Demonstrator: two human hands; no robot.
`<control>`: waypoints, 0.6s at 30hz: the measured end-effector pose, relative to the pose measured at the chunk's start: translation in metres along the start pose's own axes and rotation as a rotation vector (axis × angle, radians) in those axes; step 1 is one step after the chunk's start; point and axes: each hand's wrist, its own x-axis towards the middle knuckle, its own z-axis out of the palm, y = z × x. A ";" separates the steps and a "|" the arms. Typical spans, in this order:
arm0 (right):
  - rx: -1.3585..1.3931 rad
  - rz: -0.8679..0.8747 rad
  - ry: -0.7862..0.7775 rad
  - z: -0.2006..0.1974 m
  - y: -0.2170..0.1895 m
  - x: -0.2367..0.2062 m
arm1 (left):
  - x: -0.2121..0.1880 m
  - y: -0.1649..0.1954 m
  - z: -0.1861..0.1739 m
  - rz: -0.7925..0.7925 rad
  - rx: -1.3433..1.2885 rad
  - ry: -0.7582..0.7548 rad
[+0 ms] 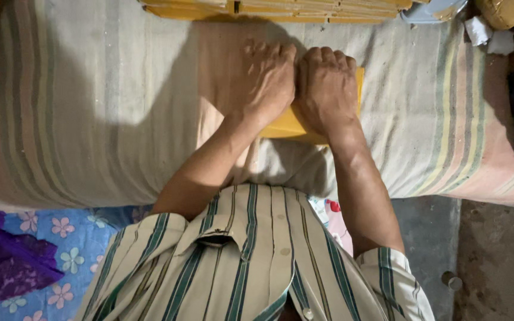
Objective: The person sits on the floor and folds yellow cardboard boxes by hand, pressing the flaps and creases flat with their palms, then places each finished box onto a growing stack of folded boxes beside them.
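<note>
A yellow paper envelope (287,126) lies flat on a striped cloth (90,107) that covers the work surface. My left hand (269,80) and my right hand (326,86) press down on it side by side, knuckles touching, fingers curled down at the far edge. The hands hide most of the envelope; only its near edge and right edge show. Whether the fingers grip a fold underneath is hidden.
A stack of yellow envelopes (281,9) lies along the far edge of the cloth. Crumpled white paper (488,34) and a brown packet (510,10) sit at the far right. Blue floral fabric (60,249) and purple cloth (1,267) lie low left beside my striped shirt.
</note>
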 end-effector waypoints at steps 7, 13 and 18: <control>-0.277 0.157 0.171 0.003 0.010 -0.006 | -0.008 0.003 -0.013 -0.109 0.004 -0.088; 0.072 -0.163 0.060 -0.013 -0.005 -0.004 | -0.007 0.001 -0.010 0.073 0.031 -0.020; -0.097 0.076 0.033 -0.021 -0.011 0.000 | -0.005 0.002 -0.007 -0.147 0.012 -0.130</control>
